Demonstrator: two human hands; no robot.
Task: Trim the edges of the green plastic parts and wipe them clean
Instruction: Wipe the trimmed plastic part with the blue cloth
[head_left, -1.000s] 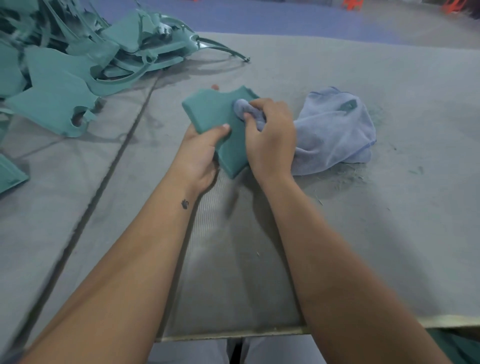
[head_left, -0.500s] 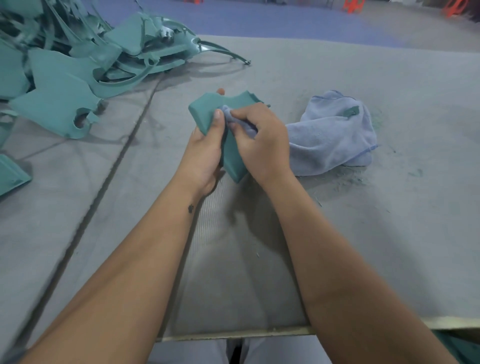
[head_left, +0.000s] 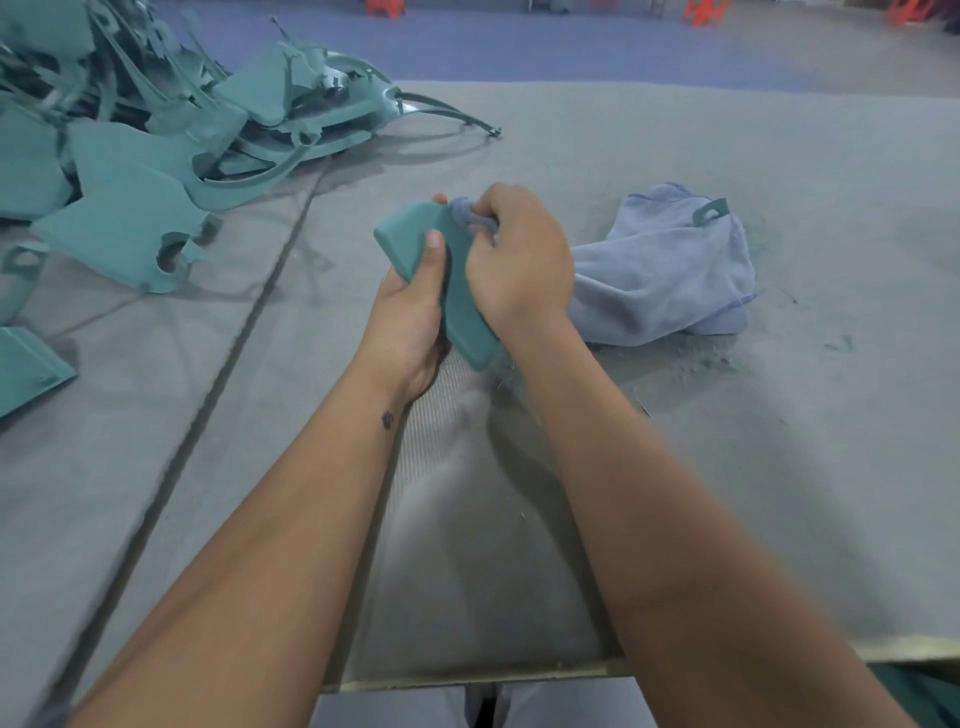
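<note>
Here, soft blue cloth (head_left: 660, 280) meets smooth, round-cornered green part (head_left: 415, 239).

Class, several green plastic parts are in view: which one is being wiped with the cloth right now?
The flat green plastic part gripped in the left hand, with the right hand pressing the blue cloth on it; the others lie untouched in the pile.
</note>
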